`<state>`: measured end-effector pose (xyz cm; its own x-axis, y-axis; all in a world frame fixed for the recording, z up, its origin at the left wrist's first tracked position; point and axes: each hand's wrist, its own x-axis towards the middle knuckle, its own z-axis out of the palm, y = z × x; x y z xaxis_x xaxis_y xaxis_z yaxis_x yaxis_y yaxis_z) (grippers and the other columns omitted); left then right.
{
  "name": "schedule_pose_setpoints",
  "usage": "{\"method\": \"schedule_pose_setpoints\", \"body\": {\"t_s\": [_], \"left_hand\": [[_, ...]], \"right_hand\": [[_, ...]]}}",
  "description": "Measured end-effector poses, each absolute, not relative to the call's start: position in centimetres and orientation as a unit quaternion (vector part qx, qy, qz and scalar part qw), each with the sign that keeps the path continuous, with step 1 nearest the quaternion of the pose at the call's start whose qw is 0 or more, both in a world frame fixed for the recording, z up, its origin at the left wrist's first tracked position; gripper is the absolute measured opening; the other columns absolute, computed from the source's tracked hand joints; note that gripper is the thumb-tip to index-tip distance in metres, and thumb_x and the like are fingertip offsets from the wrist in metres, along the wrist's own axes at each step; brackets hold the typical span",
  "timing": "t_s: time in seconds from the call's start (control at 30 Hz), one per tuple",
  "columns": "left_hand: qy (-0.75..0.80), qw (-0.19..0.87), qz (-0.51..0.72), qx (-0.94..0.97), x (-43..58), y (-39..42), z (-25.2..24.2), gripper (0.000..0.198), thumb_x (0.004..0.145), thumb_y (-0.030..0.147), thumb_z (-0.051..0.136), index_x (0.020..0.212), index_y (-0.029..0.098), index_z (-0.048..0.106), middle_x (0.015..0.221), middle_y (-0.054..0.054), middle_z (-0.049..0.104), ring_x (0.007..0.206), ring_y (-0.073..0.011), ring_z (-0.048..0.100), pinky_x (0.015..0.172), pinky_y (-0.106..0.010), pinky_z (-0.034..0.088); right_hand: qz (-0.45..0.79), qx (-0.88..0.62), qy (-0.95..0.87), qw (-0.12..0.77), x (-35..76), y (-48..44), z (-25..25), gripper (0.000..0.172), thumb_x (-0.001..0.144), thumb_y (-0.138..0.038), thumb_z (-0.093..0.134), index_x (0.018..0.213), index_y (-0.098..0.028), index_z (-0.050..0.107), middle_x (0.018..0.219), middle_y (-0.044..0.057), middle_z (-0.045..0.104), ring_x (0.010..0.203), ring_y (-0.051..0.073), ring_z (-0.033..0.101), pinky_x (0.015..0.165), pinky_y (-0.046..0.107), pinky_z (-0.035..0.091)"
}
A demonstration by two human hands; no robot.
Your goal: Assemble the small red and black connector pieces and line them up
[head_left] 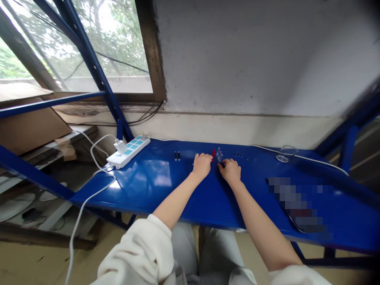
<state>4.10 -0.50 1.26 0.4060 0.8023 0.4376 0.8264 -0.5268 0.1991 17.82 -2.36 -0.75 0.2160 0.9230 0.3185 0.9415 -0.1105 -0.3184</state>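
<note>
My left hand (202,165) is closed, fingers curled down, near the middle of the blue table. A small red piece (213,153) shows at its fingertips, and a thin pale tip pokes out on its left side; I cannot make out what it grips. Just to the right, my right hand (230,171) is closed too, its thumb and fingertips low over the tabletop, their contents hidden. Between and beyond both hands stand small clear plastic pieces (219,153). Left of my left hand are two short black cylinders (177,155) with pale lower ends.
A white power strip (129,152) with a plugged-in adapter lies on the left of the blue table (142,190). More tiny clear pieces (239,154) lie right of my hands. Farther right are a clear round dish (282,158), a white cable and a blurred-out flat item (297,206).
</note>
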Motion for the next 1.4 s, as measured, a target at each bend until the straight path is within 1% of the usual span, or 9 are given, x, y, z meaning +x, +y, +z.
{"method": "schedule_pose_setpoints", "body": {"t_s": [0.07, 0.2, 0.3, 0.47, 0.67, 0.8, 0.97, 1.17, 1.4], "left_hand": [[-0.489, 0.008, -0.280, -0.826, 3.8, -0.6, 1.7, 0.020, 0.084, 0.019, 0.041, 0.087, 0.019, 0.062, 0.087, -0.005, 0.065, 0.086, -0.0202, 0.054, 0.078, -0.036, 0.035], [-0.485, -0.044, -0.363, -0.794, 2.8, -1.3, 2.0, 0.014, 0.082, 0.023, 0.049, 0.086, 0.021, 0.062, 0.087, -0.001, 0.065, 0.081, -0.0163, 0.057, 0.075, -0.031, 0.038], [-0.475, -0.079, -0.416, -0.771, 2.1, -1.8, 1.4, 0.012, 0.080, 0.024, 0.052, 0.085, 0.020, 0.062, 0.085, -0.001, 0.066, 0.076, -0.0140, 0.057, 0.073, -0.029, 0.041], [-0.468, -0.121, -0.453, -0.749, 2.0, -2.3, 0.2, 0.011, 0.078, 0.024, 0.055, 0.083, 0.019, 0.063, 0.079, -0.001, 0.066, 0.072, -0.0130, 0.058, 0.073, -0.029, 0.044], [-0.459, -0.130, -0.471, -0.742, 2.1, -2.5, 0.0, 0.011, 0.078, 0.023, 0.054, 0.084, 0.019, 0.063, 0.080, -0.001, 0.066, 0.072, -0.0128, 0.057, 0.074, -0.029, 0.045], [-0.455, -0.138, -0.491, -0.730, 2.1, -2.7, 0.2, 0.013, 0.079, 0.025, 0.052, 0.085, 0.018, 0.063, 0.081, -0.003, 0.065, 0.072, -0.0133, 0.057, 0.074, -0.030, 0.045], [-0.463, -0.114, -0.510, -0.716, 2.0, -3.1, 0.9, 0.016, 0.081, 0.025, 0.050, 0.088, 0.019, 0.062, 0.083, -0.004, 0.065, 0.076, -0.0152, 0.056, 0.077, -0.033, 0.044], [-0.451, -0.101, -0.530, -0.711, 2.0, -3.1, 0.9, 0.014, 0.081, 0.024, 0.050, 0.087, 0.018, 0.062, 0.082, -0.004, 0.064, 0.075, -0.0143, 0.055, 0.076, -0.031, 0.043], [-0.456, -0.112, -0.537, -0.701, 1.9, -3.2, 1.0, 0.016, 0.082, 0.024, 0.048, 0.089, 0.017, 0.061, 0.086, -0.005, 0.064, 0.077, -0.0144, 0.056, 0.078, -0.032, 0.045]], "right_hand": [[-0.015, -0.749, -0.620, 0.232, 17.7, -2.2, -0.8, 0.026, 0.078, -0.034, 0.048, 0.093, -0.017, 0.060, 0.095, 0.011, 0.058, 0.092, 0.024, 0.049, 0.070, 0.034, 0.035], [-0.002, -0.756, -0.612, 0.234, 17.5, -1.9, -0.7, 0.026, 0.078, -0.035, 0.048, 0.093, -0.018, 0.060, 0.098, 0.010, 0.057, 0.094, 0.024, 0.048, 0.071, 0.035, 0.035], [0.002, -0.759, -0.608, 0.235, 17.4, -1.7, -0.7, 0.026, 0.078, -0.035, 0.048, 0.093, -0.018, 0.060, 0.099, 0.010, 0.057, 0.094, 0.024, 0.048, 0.072, 0.035, 0.035], [0.006, -0.759, -0.604, 0.243, 17.4, -1.5, -0.7, 0.025, 0.078, -0.035, 0.048, 0.092, -0.018, 0.060, 0.097, 0.009, 0.058, 0.094, 0.023, 0.048, 0.072, 0.034, 0.035], [0.020, -0.757, -0.597, 0.266, 17.6, -1.0, -1.1, 0.022, 0.076, -0.035, 0.049, 0.088, -0.019, 0.060, 0.092, 0.008, 0.059, 0.090, 0.022, 0.049, 0.069, 0.032, 0.034], [0.021, -0.748, -0.599, 0.285, 17.7, -0.8, -1.2, 0.018, 0.076, -0.033, 0.050, 0.082, -0.019, 0.060, 0.089, 0.006, 0.060, 0.088, 0.022, 0.050, 0.067, 0.032, 0.033], [-0.009, -0.723, -0.632, 0.279, 17.3, -1.7, -0.8, 0.014, 0.077, -0.030, 0.049, 0.075, -0.019, 0.059, 0.084, 0.005, 0.060, 0.084, 0.020, 0.050, 0.067, 0.031, 0.029], [-0.045, -0.644, -0.713, 0.275, 16.7, -3.1, -0.2, 0.016, 0.079, -0.030, 0.047, 0.072, -0.019, 0.057, 0.076, 0.003, 0.059, 0.080, 0.018, 0.049, 0.066, 0.030, 0.024], [-0.047, -0.619, -0.733, 0.277, 16.7, -3.3, 0.0, 0.016, 0.080, -0.029, 0.047, 0.070, -0.018, 0.054, 0.074, 0.003, 0.058, 0.079, 0.018, 0.049, 0.065, 0.029, 0.023]]}}
